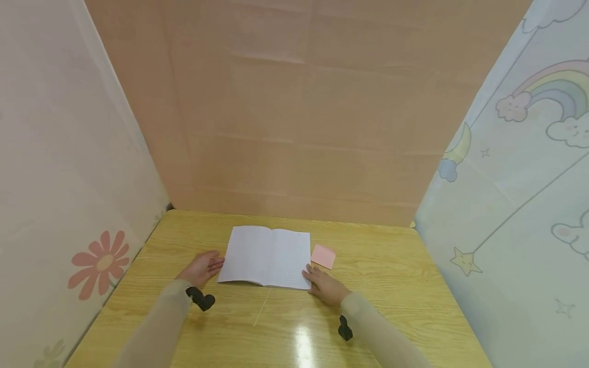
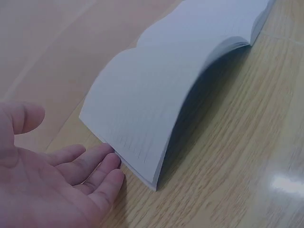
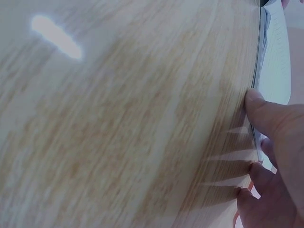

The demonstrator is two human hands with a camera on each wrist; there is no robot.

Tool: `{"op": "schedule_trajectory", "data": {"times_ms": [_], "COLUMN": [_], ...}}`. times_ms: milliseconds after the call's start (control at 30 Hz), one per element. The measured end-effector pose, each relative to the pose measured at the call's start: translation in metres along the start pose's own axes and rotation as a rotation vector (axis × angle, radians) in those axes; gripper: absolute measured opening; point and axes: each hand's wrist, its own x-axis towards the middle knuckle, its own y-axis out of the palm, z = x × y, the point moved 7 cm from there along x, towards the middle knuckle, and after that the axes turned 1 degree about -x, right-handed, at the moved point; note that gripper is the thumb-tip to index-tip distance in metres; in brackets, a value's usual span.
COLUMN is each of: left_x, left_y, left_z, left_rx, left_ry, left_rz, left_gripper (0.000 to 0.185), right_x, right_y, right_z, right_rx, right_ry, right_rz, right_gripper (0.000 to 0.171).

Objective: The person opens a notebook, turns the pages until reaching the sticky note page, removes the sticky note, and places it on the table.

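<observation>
An open notebook (image 1: 269, 257) with lined pages lies on the wooden table, its left half bowed up off the surface in the left wrist view. At its left edge is my left hand (image 1: 202, 268), palm turned up and fingers nearly straight. Those fingertips (image 2: 114, 161) meet the edge of the pages. My right hand (image 1: 327, 287) rests at the notebook's lower right corner, fingers spread. In the right wrist view its thumb (image 3: 256, 102) touches the notebook's near edge, and other fingertips reach down to the tabletop. Just beyond this hand lies a pink sticky-note pad (image 1: 323, 256).
The yellow wood-grain table (image 1: 382, 276) carries a bright light reflection near its front. A plain brown sheet (image 1: 294, 112) hangs behind it. Patterned cloth walls flank it, with a flower (image 1: 102, 263) on the left and a rainbow (image 1: 552, 87) on the right.
</observation>
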Motion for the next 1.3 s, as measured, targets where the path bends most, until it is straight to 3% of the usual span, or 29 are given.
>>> {"op": "schedule_trajectory", "data": {"times_ms": [267, 467, 567, 900, 1100, 1300], "left_x": [0.009, 0.005, 0.003, 0.008, 0.01, 0.01], "left_y": [0.017, 0.031, 0.037, 0.027, 0.028, 0.032], "left_z": [0.002, -0.004, -0.008, -0.004, -0.006, -0.001], "left_rx": [-0.032, 0.061, 0.06, 0.009, 0.015, 0.086], "left_ry": [-0.019, 0.007, 0.029, 0.039, 0.036, 0.013], "left_rz": [0.004, 0.003, 0.004, -0.042, -0.013, 0.004], "left_gripper": [0.061, 0.061, 0.062, 0.055, 0.057, 0.054], "right_x": [0.001, 0.002, 0.0, 0.0, -0.001, 0.001], "right_y": [-0.001, -0.002, -0.003, -0.004, -0.005, -0.003], "right_z": [0.003, 0.004, 0.004, 0.005, 0.006, 0.004], "right_rx": [0.001, 0.011, 0.013, 0.005, 0.014, -0.003], "right_ry": [0.0, 0.013, 0.014, 0.004, -0.002, 0.008], "right_rz": [0.0, 0.011, 0.008, -0.001, -0.011, -0.006], "right_gripper": [0.056, 0.056, 0.056, 0.056, 0.056, 0.056]}}
